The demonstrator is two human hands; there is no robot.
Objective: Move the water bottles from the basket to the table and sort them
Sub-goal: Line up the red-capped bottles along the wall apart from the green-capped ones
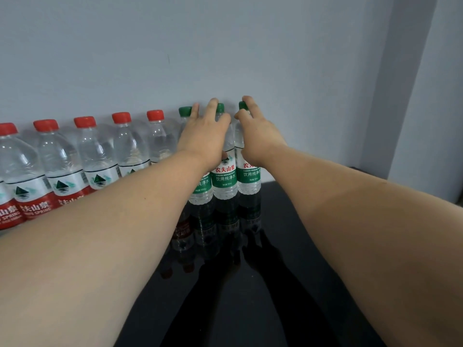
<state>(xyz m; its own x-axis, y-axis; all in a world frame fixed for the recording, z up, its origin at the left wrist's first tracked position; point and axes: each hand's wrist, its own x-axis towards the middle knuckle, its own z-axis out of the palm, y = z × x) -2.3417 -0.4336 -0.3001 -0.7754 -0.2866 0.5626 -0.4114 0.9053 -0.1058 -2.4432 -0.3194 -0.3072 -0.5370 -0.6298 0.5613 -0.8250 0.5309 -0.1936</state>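
While red-capped bottles (pixel 100 156) line the wall (pixel 225 46), three green-capped bottles (pixel 223 181) stand rightmost.

You face a plain, pale grey-blue wall (pixel 175 41) in soft, even light. At your right a darker vertical strip (pixel 408 83) runs down it. Below, a glossy black bench (pixel 250 309) meets the wall, shiny with reflections.

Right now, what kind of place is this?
Probably a plain indoor room, though I can't tell which kind: a bare wall, a shiny black table, and a row of bottles along the wall.
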